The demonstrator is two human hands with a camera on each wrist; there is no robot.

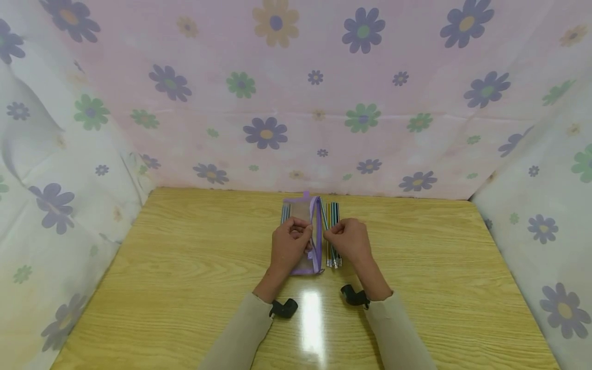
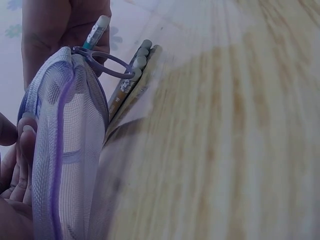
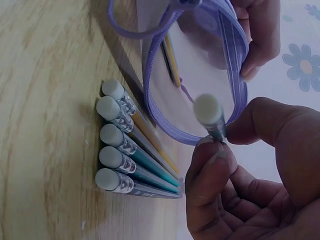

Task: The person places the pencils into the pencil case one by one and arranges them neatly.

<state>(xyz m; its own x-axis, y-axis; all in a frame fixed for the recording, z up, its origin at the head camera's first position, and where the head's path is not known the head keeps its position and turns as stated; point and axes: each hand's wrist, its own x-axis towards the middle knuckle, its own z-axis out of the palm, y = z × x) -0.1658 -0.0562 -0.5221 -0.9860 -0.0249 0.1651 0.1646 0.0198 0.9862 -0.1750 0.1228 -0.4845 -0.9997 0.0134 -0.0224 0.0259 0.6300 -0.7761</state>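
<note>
A purple-trimmed mesh zip pouch (image 1: 302,266) lies near the table's back edge, its zipped mouth spread toward the right. My left hand (image 1: 288,249) pinches one edge of that mouth, its fingertips on the rim in the right wrist view. Between thumb and fingers my right hand (image 1: 352,241) pinches a pencil (image 3: 209,111) close to its white eraser, in front of the opening. Just right of the pouch lie several eraser-tipped pencils (image 3: 117,156) side by side, yellow, green and dark. More pencils (image 1: 285,211) show at the pouch's left end.
The wood-grain table (image 1: 185,288) extends on both sides of the pouch. Flower-print cloth (image 1: 319,97) stands behind it and along both sides. A zip pull ring (image 2: 107,65) sticks out from the pouch's near end. Black wrist cameras (image 1: 284,308) are worn on both wrists.
</note>
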